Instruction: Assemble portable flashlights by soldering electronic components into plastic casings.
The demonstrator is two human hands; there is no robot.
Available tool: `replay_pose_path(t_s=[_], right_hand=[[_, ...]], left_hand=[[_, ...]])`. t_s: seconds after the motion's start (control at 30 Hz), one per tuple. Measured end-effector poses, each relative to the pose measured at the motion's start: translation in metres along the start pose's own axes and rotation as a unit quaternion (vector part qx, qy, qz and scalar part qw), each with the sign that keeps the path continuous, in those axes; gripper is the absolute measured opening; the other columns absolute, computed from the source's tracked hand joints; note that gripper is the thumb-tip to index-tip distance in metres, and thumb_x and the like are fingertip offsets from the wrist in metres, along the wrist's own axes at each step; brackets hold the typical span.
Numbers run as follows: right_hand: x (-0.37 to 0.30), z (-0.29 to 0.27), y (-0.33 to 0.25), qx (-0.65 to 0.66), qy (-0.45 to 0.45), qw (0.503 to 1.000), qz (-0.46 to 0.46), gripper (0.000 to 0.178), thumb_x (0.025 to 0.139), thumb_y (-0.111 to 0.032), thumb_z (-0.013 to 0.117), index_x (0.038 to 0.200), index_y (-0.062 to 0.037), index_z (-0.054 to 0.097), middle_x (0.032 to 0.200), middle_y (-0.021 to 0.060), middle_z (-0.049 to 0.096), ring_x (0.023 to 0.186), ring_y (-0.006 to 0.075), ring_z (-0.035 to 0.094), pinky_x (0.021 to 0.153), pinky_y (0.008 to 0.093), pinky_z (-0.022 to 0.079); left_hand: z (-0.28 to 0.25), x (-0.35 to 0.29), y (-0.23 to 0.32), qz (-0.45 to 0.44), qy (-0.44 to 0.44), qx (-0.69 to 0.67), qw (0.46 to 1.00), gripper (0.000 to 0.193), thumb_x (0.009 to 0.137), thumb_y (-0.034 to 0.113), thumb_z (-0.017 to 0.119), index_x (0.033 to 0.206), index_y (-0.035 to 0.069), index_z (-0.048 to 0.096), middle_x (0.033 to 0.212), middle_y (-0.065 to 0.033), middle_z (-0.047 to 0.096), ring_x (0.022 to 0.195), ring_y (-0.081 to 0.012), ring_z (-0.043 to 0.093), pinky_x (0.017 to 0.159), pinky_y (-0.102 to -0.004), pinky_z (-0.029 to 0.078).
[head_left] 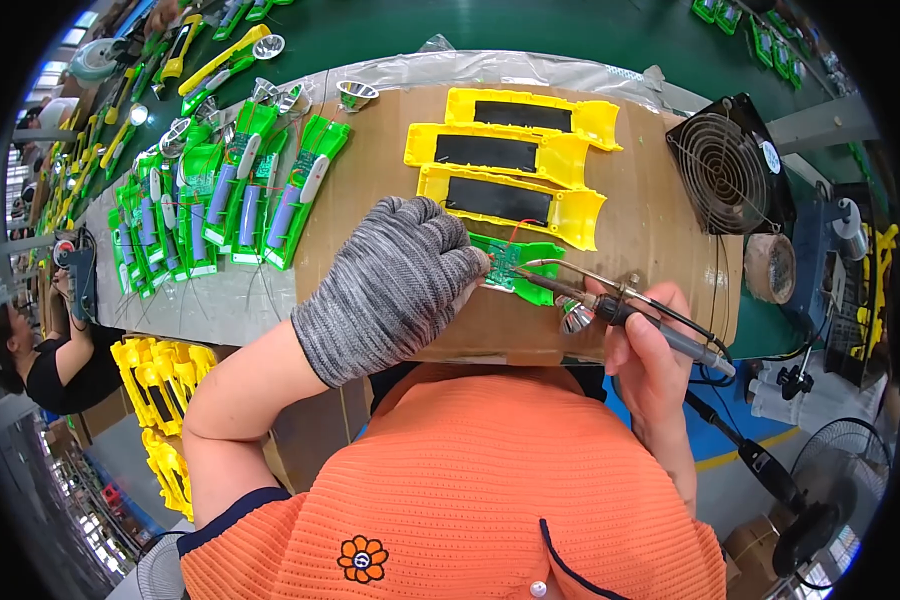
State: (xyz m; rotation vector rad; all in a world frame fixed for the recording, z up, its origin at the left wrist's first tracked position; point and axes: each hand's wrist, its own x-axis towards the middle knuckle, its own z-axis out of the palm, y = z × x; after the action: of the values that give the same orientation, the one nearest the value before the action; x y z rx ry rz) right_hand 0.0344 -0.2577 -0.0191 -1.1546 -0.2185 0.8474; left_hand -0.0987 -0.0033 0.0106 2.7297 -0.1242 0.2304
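Note:
My left hand (395, 285), in a grey striped knit glove, is closed with its fingertips at the left end of a green plastic housing (540, 270). Whatever it pinches is hidden behind the fingers. Inside the housing lies a green circuit board (504, 262), with a thin red wire rising from it. My bare right hand (655, 350) grips a soldering iron (660, 335) that has a thin metal tube fixed alongside. The iron's tip points left and reaches the board. Below the housing sits a small shiny reflector (576, 316). Above it lie three yellow shells (570, 215) with black panels inside.
Several green housings (250, 200) with batteries, boards and wires crowd the bench's left side. A black square fan (725, 165) and a tape roll (770, 268) stand at the right. More yellow parts (160, 385) are piled lower left. Another person (70, 350) sits at far left.

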Motion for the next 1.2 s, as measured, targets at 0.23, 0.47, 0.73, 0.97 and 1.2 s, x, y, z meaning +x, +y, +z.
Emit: replay_pose_path(t_s=[0.23,0.47,0.73,0.97,1.2], right_hand=[[0.003,0.002,-0.001,-0.016,-0.034,0.999,-0.013,0.018,0.090,0.000,0.060,0.097,-0.0033,0.044,0.072,0.0075,0.060,0.052,0.0119,0.056,0.113,0.0504,0.038],[0.005,0.011,0.000,-0.068,-0.030,0.997,-0.029,0.020,0.088,-0.004,0.061,0.094,-0.0054,0.042,0.061,0.0030,0.051,0.045,0.0131,0.050,0.116,0.0540,0.032],[0.003,0.013,0.002,-0.079,-0.018,0.997,-0.019,0.019,0.088,-0.004,0.061,0.093,-0.0047,0.043,0.061,0.0033,0.053,0.048,0.0131,0.053,0.116,0.0565,0.028],[-0.001,0.013,0.007,-0.101,-0.025,0.993,-0.057,0.019,0.089,-0.006,0.062,0.094,-0.0050,0.044,0.061,0.0038,0.054,0.049,0.0139,0.055,0.117,0.0573,0.025],[-0.003,0.008,0.005,-0.099,-0.058,0.992,-0.051,0.019,0.092,0.001,0.060,0.098,-0.0044,0.043,0.072,0.0069,0.062,0.059,0.0108,0.060,0.116,0.0550,0.028]], left_hand=[[-0.005,0.008,0.006,-0.025,-0.035,0.017,0.999,0.017,0.075,0.007,0.073,0.090,0.007,0.067,0.085,-0.0091,0.062,0.084,-0.0290,0.061,0.075,-0.0412,0.048],[-0.004,0.006,0.006,-0.027,-0.033,0.034,0.999,0.014,0.082,0.018,0.065,0.092,0.009,0.069,0.085,-0.0092,0.062,0.086,-0.0277,0.061,0.078,-0.0426,0.047],[-0.003,0.007,0.006,-0.036,-0.057,0.036,0.997,0.014,0.082,0.019,0.065,0.091,0.009,0.068,0.086,-0.0088,0.062,0.087,-0.0278,0.061,0.079,-0.0431,0.047],[-0.003,0.007,0.007,-0.037,-0.054,0.032,0.997,0.015,0.082,0.019,0.065,0.093,0.009,0.068,0.087,-0.0088,0.062,0.087,-0.0275,0.061,0.080,-0.0430,0.047],[-0.002,0.006,0.006,-0.037,-0.043,0.030,0.998,0.014,0.082,0.018,0.065,0.093,0.009,0.068,0.087,-0.0086,0.062,0.087,-0.0273,0.060,0.080,-0.0429,0.046]])
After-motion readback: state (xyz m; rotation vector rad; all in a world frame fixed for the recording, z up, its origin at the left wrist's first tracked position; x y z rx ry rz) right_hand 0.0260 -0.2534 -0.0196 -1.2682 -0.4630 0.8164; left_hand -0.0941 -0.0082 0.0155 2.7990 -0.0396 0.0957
